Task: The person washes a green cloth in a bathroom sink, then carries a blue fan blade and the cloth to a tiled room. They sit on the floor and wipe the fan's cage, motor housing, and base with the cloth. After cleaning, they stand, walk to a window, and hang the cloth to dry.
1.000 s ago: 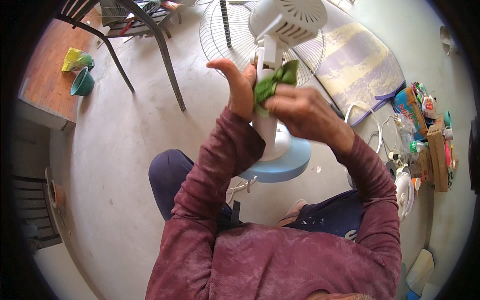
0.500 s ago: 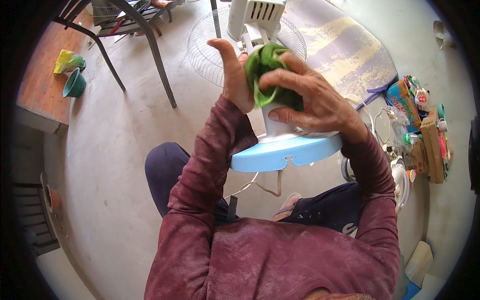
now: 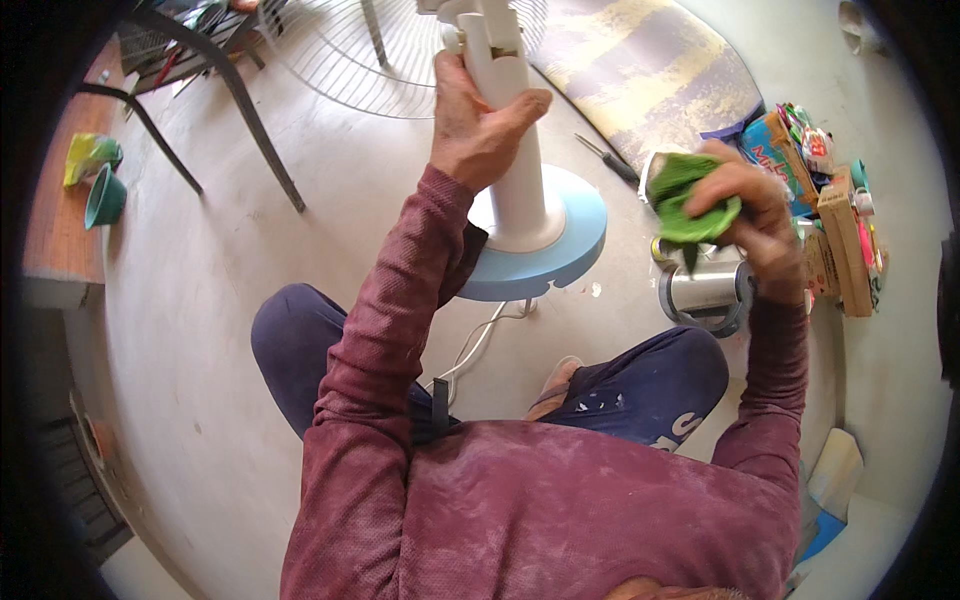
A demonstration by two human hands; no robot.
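My left hand is closed around the white post of a standing fan, just below its head joint. The post rises from a round base, white in the middle with a light blue rim. Beyond it spreads the fan's wire grille; the top of the fan is cut off by the upper edge. Off to the right, apart from the fan, my right hand grips a crumpled green cloth, and is slightly blurred. A pale cord trails from under the base toward my legs.
A screwdriver and a spool lie on the floor to the right. Cardboard boxes and packets line the right side. A patterned mat is at the back, a dark-framed chair and green pot at the left.
My right hand has come off the fan post and swung right with the green cloth. My left hand now wraps the post, and the fan has shifted left and tilted differently.
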